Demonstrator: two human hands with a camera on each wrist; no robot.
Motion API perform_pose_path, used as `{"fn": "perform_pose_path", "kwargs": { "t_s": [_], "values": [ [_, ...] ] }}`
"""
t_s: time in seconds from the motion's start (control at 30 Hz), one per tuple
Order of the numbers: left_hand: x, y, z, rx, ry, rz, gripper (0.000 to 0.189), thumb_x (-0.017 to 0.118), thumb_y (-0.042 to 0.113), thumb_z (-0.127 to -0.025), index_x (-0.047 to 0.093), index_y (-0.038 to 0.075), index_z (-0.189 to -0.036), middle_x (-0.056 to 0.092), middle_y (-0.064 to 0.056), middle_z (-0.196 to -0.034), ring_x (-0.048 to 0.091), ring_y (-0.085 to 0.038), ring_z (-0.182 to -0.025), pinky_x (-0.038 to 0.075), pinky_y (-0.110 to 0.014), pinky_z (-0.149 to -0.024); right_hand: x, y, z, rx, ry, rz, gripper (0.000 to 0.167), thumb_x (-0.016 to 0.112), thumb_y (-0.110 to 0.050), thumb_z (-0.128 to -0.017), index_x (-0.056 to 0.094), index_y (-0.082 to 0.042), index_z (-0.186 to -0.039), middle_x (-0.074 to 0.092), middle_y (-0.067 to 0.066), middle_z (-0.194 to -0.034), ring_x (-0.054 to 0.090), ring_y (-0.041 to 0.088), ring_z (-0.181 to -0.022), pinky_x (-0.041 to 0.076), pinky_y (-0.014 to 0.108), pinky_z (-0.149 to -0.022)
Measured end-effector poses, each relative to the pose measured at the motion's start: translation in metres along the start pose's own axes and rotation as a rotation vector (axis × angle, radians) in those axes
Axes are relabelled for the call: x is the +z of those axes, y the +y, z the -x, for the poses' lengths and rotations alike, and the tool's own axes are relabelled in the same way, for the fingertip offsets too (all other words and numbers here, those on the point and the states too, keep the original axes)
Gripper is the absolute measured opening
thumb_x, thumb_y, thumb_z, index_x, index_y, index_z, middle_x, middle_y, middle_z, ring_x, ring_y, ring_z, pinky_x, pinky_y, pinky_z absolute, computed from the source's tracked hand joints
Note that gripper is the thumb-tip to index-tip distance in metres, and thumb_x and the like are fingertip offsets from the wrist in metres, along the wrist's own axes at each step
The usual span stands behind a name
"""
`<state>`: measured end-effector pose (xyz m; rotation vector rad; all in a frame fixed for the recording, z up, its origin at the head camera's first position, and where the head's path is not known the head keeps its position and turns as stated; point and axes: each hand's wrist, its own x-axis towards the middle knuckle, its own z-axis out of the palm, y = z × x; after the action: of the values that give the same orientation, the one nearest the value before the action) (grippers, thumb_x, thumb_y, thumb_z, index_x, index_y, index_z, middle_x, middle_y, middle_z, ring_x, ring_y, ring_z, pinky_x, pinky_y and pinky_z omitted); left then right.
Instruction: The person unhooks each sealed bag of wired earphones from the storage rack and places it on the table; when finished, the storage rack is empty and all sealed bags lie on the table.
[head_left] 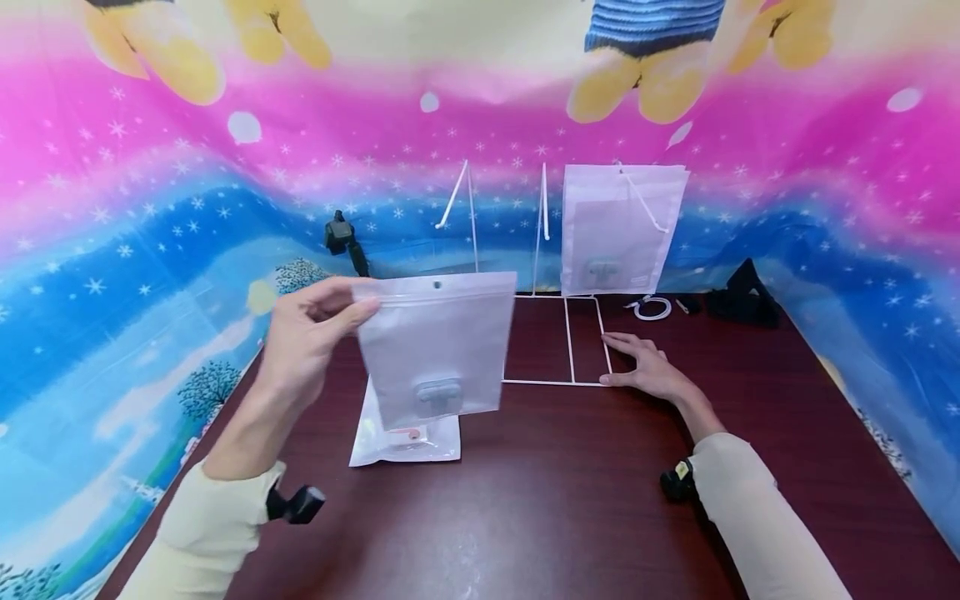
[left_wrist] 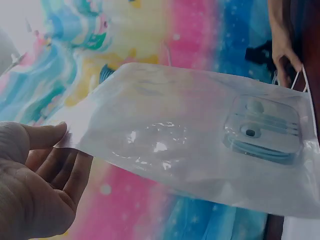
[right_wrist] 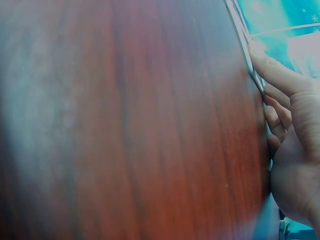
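Translucent zip pouch, an earphone case visible inside near its lower end, is held in the air toward the near left of a white wire rack. Its upper left corner is pinched between the thumb and fingers of the left hand; from there the pouch extends to the right and downward. Its long axis is held close to upright, with a slight tilt, and the hanging hole is seen at the top edge, to the right of the pinching thumb. Beyond that hole, higher in the head view, two bare hooks are seen: a left hook, almost in line with it, and a middle hook, farther right. At the rack's right-hand hook, a similar pouch is hung.

The left hand is the nearer to the held pouch. The right hand is placed well apart from it, thumb and fingers spread loosely against the near right corner of the rack's base. Another packet is laid flat on the table, partly hidden below the held pouch.
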<state>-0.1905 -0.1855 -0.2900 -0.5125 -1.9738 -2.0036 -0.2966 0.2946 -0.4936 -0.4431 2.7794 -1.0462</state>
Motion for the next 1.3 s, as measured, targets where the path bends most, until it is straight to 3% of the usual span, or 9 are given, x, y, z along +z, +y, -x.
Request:
{"fn": "perform_pose_path", "kwargs": {
  "t_s": [0.13, 0.3, 0.57, 0.73, 0.87, 1.0, 1.1, 1.2, 1.3],
  "values": [
    [-0.028, 0.006, 0.01, 0.031, 0.063, 0.077, 0.019, 0.071, -0.011, -0.092, 0.078, -0.004, -0.108, 0.08, -0.003, -0.093, 0.071, -0.012, -0.085, 0.056, -0.022, -0.075, 0.0, -0.001, 0.0, 0.0, 0.003, -0.003, 0.089, 0.08, -0.042, -0.091, 0.036, -0.012, -0.162, 0.026, 0.018, -0.167, 0.018, 0.045, -0.149, 0.009, 0.072, -0.116],
    [-0.062, 0.009, 0.017, 0.056, 0.123, 0.167, 0.021, 0.072, -0.013, -0.09, 0.074, -0.011, -0.111, 0.08, -0.008, -0.093, 0.073, -0.012, -0.084, 0.058, -0.02, -0.071, 0.001, 0.0, 0.0, 0.004, 0.003, 0.001, 0.089, 0.08, -0.043, -0.091, 0.036, -0.012, -0.163, 0.026, 0.018, -0.167, 0.017, 0.045, -0.149, 0.011, 0.071, -0.116],
    [-0.105, 0.002, 0.029, -0.006, 0.275, 0.197, 0.023, 0.07, -0.016, -0.09, 0.075, -0.01, -0.112, 0.08, -0.011, -0.094, 0.075, -0.014, -0.077, 0.059, -0.021, -0.063, 0.001, 0.002, 0.0, -0.002, 0.007, 0.004, 0.09, 0.081, -0.043, -0.09, 0.037, -0.012, -0.162, 0.027, 0.017, -0.167, 0.018, 0.045, -0.149, 0.013, 0.07, -0.116],
    [-0.137, -0.007, 0.032, -0.149, 0.332, 0.185, 0.023, 0.073, -0.011, -0.09, 0.079, 0.0, -0.109, 0.08, -0.005, -0.091, 0.075, -0.011, -0.074, 0.058, -0.02, -0.062, 0.001, 0.002, -0.001, 0.005, 0.006, 0.009, 0.09, 0.08, -0.044, -0.09, 0.036, -0.013, -0.163, 0.027, 0.016, -0.167, 0.018, 0.044, -0.149, 0.013, 0.069, -0.116],
    [-0.162, -0.017, 0.031, -0.323, 0.37, 0.104, 0.019, 0.079, 0.003, -0.091, 0.081, 0.013, -0.106, 0.08, 0.005, -0.088, 0.074, -0.006, -0.076, 0.057, -0.017, -0.065, 0.001, 0.002, -0.001, 0.008, 0.008, 0.005, 0.09, 0.08, -0.044, -0.09, 0.036, -0.013, -0.163, 0.026, 0.017, -0.167, 0.018, 0.045, -0.149, 0.013, 0.069, -0.115],
    [-0.185, -0.035, 0.029, -0.448, 0.401, 0.024, 0.023, 0.084, 0.016, -0.088, 0.077, 0.023, -0.109, 0.077, 0.014, -0.092, 0.071, 0.0, -0.083, 0.056, -0.014, -0.069, 0.0, 0.001, 0.0, 0.008, 0.004, 0.007, 0.09, 0.08, -0.044, -0.091, 0.035, -0.013, -0.163, 0.026, 0.018, -0.167, 0.018, 0.045, -0.149, 0.013, 0.07, -0.116],
    [-0.199, -0.051, 0.024, -0.509, 0.418, -0.01, 0.047, 0.085, 0.021, -0.087, 0.07, 0.021, -0.131, 0.073, 0.02, -0.097, 0.068, 0.002, -0.086, 0.055, -0.013, -0.069, 0.0, 0.0, 0.0, 0.005, 0.006, 0.006, 0.09, 0.08, -0.043, -0.091, 0.036, -0.013, -0.163, 0.026, 0.017, -0.167, 0.018, 0.045, -0.149, 0.012, 0.07, -0.116],
    [-0.209, -0.065, 0.018, -0.544, 0.411, -0.023, 0.074, 0.084, 0.024, -0.089, 0.051, 0.016, -0.154, 0.067, 0.021, -0.101, 0.067, 0.004, -0.087, 0.055, -0.012, -0.07, -0.001, -0.001, 0.0, 0.008, 0.007, 0.001, 0.089, 0.08, -0.042, -0.091, 0.036, -0.013, -0.163, 0.027, 0.017, -0.167, 0.018, 0.045, -0.149, 0.011, 0.07, -0.117],
    [-0.216, -0.079, 0.011, -0.567, 0.39, -0.025, 0.079, 0.082, 0.024, -0.09, 0.043, 0.013, -0.159, 0.067, 0.021, -0.1, 0.067, 0.003, -0.084, 0.055, -0.013, -0.07, 0.0, -0.001, 0.001, 0.011, 0.006, -0.002, 0.089, 0.08, -0.042, -0.091, 0.036, -0.013, -0.163, 0.027, 0.017, -0.167, 0.018, 0.045, -0.149, 0.012, 0.07, -0.117]
  ]
}}
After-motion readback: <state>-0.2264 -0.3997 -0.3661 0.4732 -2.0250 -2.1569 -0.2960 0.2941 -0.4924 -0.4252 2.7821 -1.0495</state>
